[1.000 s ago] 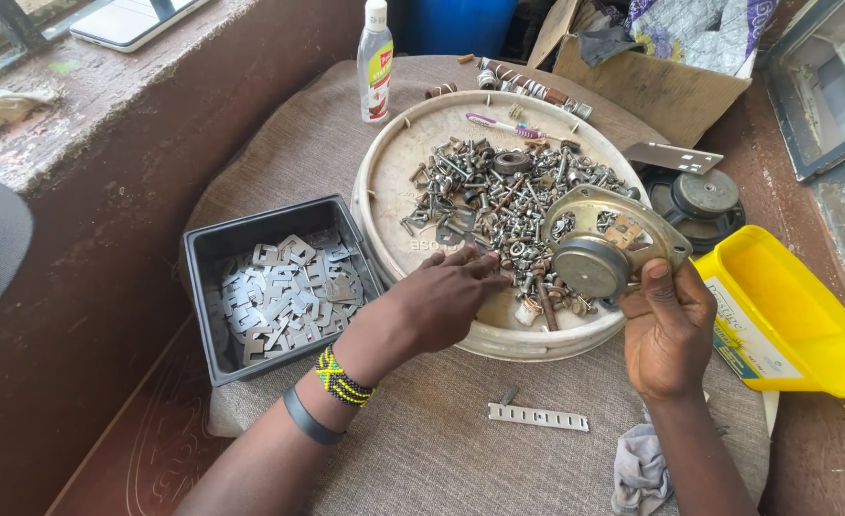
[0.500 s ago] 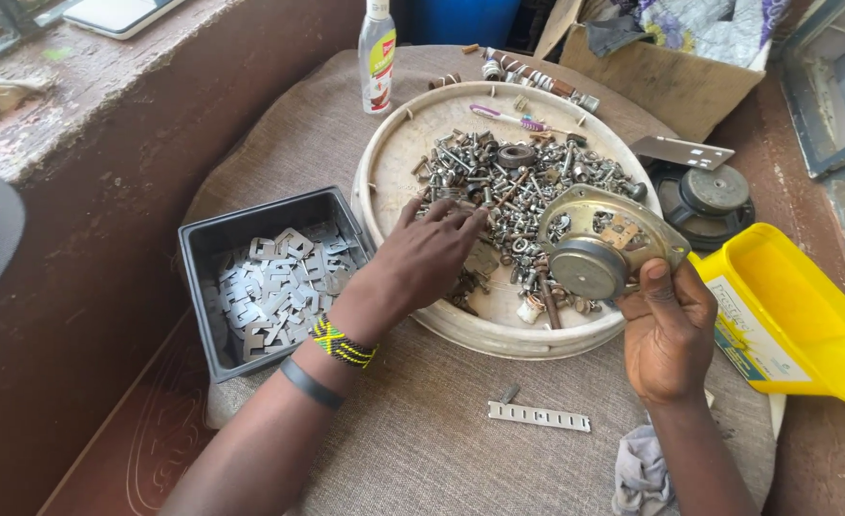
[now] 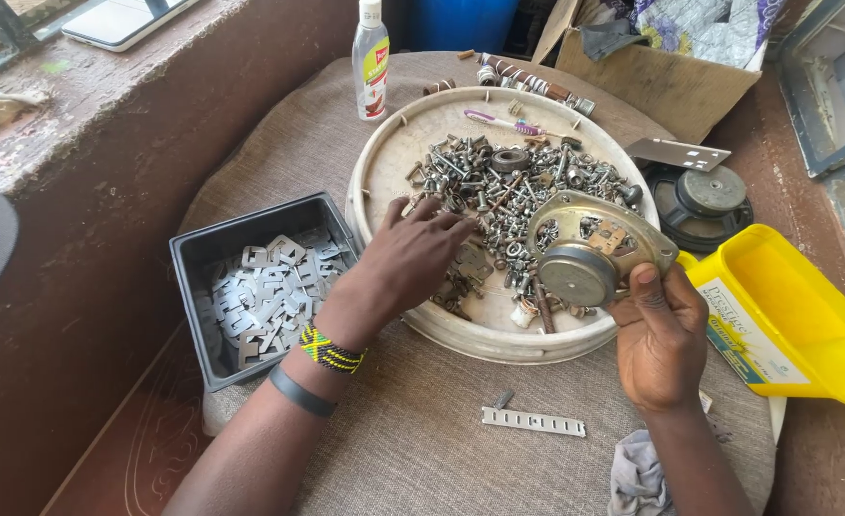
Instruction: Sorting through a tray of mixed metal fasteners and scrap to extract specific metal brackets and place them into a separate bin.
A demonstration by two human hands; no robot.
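A round cream tray (image 3: 384, 172) sits on a cloth-covered table and holds a heap of screws, bolts and nuts (image 3: 499, 186). My left hand (image 3: 413, 258) lies palm down inside the tray, fingers spread, fingertips in the left side of the heap. Whether it pinches a screw is hidden. My right hand (image 3: 661, 344) grips the rim of an oval metal speaker frame (image 3: 599, 244) with its round magnet facing me, held tilted over the tray's right edge.
A dark grey bin (image 3: 193, 258) of flat metal plates stands left of the tray. A yellow tub (image 3: 785, 325) and a black speaker (image 3: 699, 201) lie right. A plastic bottle (image 3: 371, 57), cardboard box (image 3: 632, 72), slotted metal strip (image 3: 533, 420) and rag (image 3: 637, 478) surround them.
My left hand has slid up and to the right, from the tray's near edge into the heap of screws. My right hand keeps the speaker frame in about the same place.
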